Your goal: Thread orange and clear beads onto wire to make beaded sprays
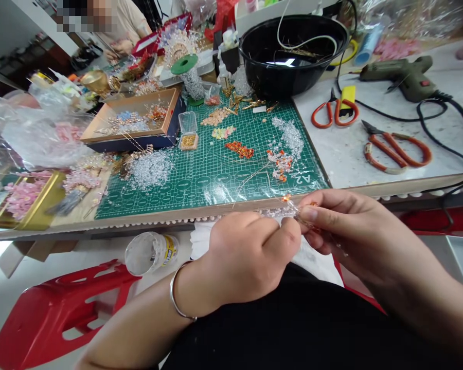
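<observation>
Just in front of the table edge, both hands meet around a small beaded wire piece (287, 199) with orange and clear beads. My right hand (343, 223) pinches it between thumb and fingers, and thin strands with clear beads hang below. My left hand (252, 252), wearing a silver bangle (174, 295), is curled closed against the piece; its fingertips are hidden, but it seems to grip the wire. Close by on the green cutting mat (170, 198) lie orange-and-clear beaded pieces (281, 165), loose orange beads (239, 150) and clear beads (289, 136).
Orange-handled pliers (397, 149), snips (335, 115) and a glue gun (405, 77) with its cord lie right. A black basin (293, 72) stands behind. Left are a bead-filled box (139, 141) and a gold tray (42, 218). A red stool (34, 318) stands below; another person works far left.
</observation>
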`<state>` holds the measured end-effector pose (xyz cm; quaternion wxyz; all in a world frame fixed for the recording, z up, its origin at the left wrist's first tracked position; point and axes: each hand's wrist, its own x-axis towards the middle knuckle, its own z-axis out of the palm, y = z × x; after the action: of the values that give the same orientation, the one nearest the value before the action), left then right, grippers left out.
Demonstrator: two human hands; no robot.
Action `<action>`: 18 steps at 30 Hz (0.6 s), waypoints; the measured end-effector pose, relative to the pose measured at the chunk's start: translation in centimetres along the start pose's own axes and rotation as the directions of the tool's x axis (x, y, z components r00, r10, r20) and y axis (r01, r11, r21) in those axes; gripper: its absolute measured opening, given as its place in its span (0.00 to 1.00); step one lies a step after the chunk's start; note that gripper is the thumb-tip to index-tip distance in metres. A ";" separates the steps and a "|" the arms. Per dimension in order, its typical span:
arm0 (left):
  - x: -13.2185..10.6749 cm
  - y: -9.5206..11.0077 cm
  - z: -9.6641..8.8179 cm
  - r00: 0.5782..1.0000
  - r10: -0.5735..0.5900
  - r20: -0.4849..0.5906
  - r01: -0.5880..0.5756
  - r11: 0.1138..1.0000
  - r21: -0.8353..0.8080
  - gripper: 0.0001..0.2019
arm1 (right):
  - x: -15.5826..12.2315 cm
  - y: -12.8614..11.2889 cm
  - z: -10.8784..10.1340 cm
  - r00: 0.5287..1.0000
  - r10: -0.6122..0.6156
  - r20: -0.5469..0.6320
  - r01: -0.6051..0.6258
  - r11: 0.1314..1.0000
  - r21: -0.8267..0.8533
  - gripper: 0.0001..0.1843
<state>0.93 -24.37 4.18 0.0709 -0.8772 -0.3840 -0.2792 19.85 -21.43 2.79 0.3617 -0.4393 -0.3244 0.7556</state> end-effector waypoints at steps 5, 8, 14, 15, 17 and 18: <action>-0.2 -0.1 0.1 0.954 -0.239 0.180 0.294 0.866 -0.405 0.09 | 0.3 -0.2 -0.2 0.995 0.068 0.071 -0.074 0.994 0.085 0.13; -0.2 -0.4 0.1 0.838 -0.360 0.409 0.543 0.610 -0.577 0.13 | 0.4 -0.2 -0.2 0.993 0.081 0.085 -0.090 0.989 0.120 0.13; -0.4 -0.8 1.3 0.625 -0.444 0.642 0.730 0.042 -0.682 0.27 | -0.3 -0.3 0.1 0.978 0.137 0.158 -0.160 0.977 0.144 0.13; -0.4 -0.9 1.6 0.626 -0.450 0.637 0.714 0.002 -0.700 0.28 | -0.4 -0.3 0.1 0.974 0.155 0.165 -0.176 0.976 0.124 0.14; -0.6 -1.0 2.1 0.645 -0.476 0.598 0.673 -0.017 -0.739 0.27 | -0.5 -0.2 0.0 0.966 0.192 0.174 -0.205 0.977 0.059 0.16; -0.7 -1.1 2.3 0.660 -0.494 0.566 0.652 0.003 -0.758 0.26 | -0.6 -0.1 -0.1 0.966 0.194 0.172 -0.196 0.981 -0.005 0.17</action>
<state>0.74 -23.30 1.81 -0.5963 -0.5223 -0.4708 -0.3873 20.14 -21.83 3.12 0.2588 -0.4001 -0.3050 0.8246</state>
